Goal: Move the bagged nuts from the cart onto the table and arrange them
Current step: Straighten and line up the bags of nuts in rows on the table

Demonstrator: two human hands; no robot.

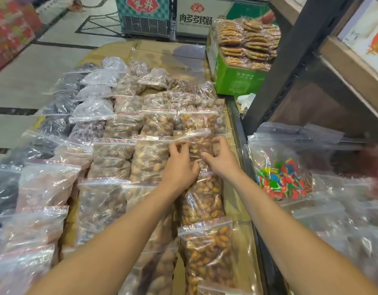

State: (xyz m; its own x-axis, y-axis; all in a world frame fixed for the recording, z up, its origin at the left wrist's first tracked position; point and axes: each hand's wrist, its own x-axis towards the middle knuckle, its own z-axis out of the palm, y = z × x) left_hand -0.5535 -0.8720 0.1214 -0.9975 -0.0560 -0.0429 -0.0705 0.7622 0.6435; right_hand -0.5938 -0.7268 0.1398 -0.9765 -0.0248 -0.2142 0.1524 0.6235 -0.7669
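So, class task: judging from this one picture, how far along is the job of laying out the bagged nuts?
Done: rows of filled zip bags already cover the table. In hand: the left hand and right hand both grip one bag of golden nuts, setting it into the right-hand column. Left: bare table at the far end; the cart is not identifiable here, so the remaining stock cannot be judged.

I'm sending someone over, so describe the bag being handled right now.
Find the green box at the table's far right. Follow the right-hand column of bags toward you to the orange-brown nut bag held by the left hand and right hand, tilted unlike its flat neighbours.
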